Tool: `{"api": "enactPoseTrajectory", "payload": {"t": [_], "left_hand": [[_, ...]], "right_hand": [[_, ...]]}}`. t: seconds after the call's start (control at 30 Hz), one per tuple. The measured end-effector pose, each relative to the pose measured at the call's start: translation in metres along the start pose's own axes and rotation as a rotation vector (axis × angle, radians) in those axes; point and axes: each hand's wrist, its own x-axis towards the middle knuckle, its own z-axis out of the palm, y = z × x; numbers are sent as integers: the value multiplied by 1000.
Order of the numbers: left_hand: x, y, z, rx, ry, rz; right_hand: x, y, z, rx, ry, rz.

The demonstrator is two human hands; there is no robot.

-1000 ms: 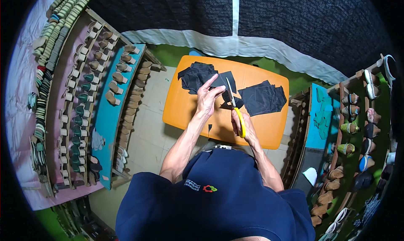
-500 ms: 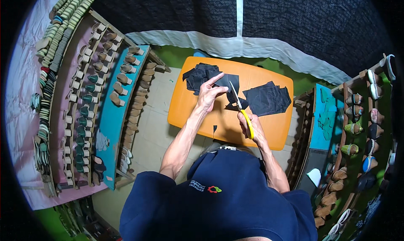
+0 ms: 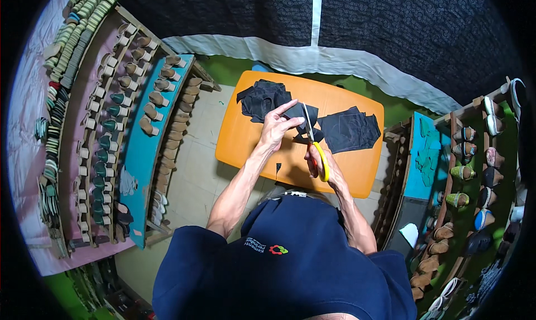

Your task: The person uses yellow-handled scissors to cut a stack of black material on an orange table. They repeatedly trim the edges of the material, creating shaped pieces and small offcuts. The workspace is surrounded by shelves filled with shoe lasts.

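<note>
Over an orange table (image 3: 234, 144), my left hand (image 3: 273, 129) pinches a piece of black fabric (image 3: 310, 113) between thumb and fingers, the index finger stretched along it. My right hand (image 3: 330, 166) grips scissors (image 3: 322, 162) with yellow handles. Their blades point away from me and lie at the fabric, just right of my left fingertips. To the left, behind my left hand, is a crumpled pile of black fabric (image 3: 261, 99). Flatter black pieces (image 3: 350, 131) lie stacked on the right. A small black scrap (image 3: 278, 167) rests near the table's front edge.
Slanted racks of shoes and shoe forms (image 3: 131, 82) stand at the left, beside a blue board (image 3: 137, 163). More shoe racks (image 3: 462, 172) and a blue surface with green scraps (image 3: 427, 152) are at the right. A dark patterned curtain (image 3: 385, 35) hangs behind the table.
My right hand and the scissors have moved left, closer to my left hand, and the blades stand more upright against the fabric. My left hand keeps its hold; the whole view has shifted slightly.
</note>
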Motion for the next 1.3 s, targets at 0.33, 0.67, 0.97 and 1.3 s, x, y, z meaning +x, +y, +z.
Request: {"api": "enactPoseTrajectory", "payload": {"t": [0.33, 0.67, 0.97, 1.3], "left_hand": [[-1, 0, 9, -23, 10, -2], [-3, -16, 19, -147, 96, 23], [-7, -24, 30, -262, 150, 3], [-19, -29, 19, 32, -197, -133]], "right_hand": [[4, 8, -6, 13, 18, -20], [1, 9, 3, 81, 82, -45], [5, 17, 9, 35, 130, -76], [7, 14, 7, 204, 466, -196]]}}
